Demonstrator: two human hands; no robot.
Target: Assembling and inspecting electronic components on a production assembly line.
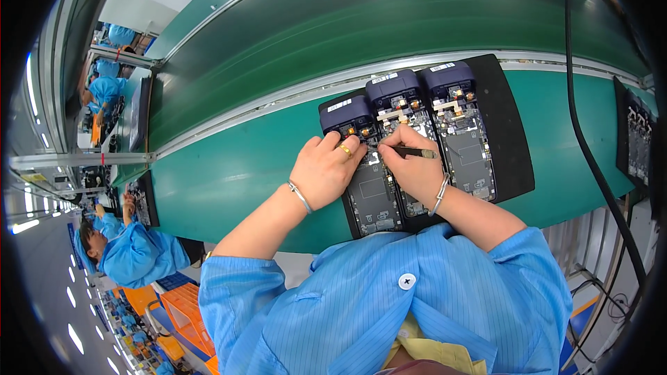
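Three devices lie side by side, each a long dark circuit board with a navy blue housing at its far end. On the left board [372, 198], close to its housing [346, 112], my left hand [323, 170] presses its bent fingertips. My right hand [415, 170] is closed round dark slim tweezers [419, 153], their tip pointing left at the same board's upper part. The tip's contact is too small to make out. Under my right hand is the middle board [410, 198], partly covered. The right board [464, 153] lies untouched.
A black mat [511, 146] carries the devices on the green bench [236, 180]. Beyond a metal rail runs a green conveyor belt [347, 21]. A black cable [583, 132] hangs at right, near another board [638, 139]. A co-worker [132, 250] sits at left.
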